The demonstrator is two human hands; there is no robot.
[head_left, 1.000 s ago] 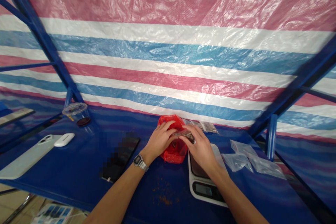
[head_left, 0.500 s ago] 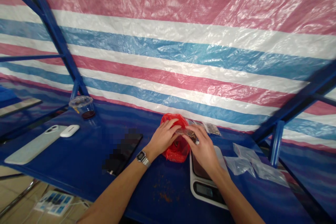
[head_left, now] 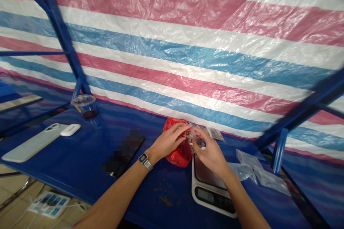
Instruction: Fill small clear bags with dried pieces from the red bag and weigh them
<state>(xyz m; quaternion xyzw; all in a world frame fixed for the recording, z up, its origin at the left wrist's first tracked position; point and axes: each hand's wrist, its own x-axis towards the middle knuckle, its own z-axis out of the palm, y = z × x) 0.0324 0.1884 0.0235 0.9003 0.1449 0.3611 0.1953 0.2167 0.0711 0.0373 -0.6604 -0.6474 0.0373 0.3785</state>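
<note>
A small clear plastic bag [head_left: 192, 144] with brown bits inside is held up over the right side of a red plastic bag [head_left: 179, 159]. My right hand [head_left: 212, 152] grips it from the right between thumb and fingers, above the kitchen scale [head_left: 208, 175]. My left hand [head_left: 168, 142], with a metal watch on its wrist, reaches across the red bag. Its fingers are closed at the small bag's upper edge, and the fingertips are partly hidden. The red bag stands with its mouth open, and brown pieces show dimly inside.
Flat clear bags [head_left: 248, 166] lie right of the scale. A filled clear bag [head_left: 215, 134] is at the back. Leftward are a dark phone [head_left: 131, 155], a pale phone [head_left: 32, 145], a white case [head_left: 70, 130] and a plastic cup [head_left: 87, 107]. Brown crumbs [head_left: 166, 200] dot the table.
The small clear bag has turned more upright between my hands, showing more of its brown contents. My left fingers have straightened somewhat at its top. The view has shifted slightly.
</note>
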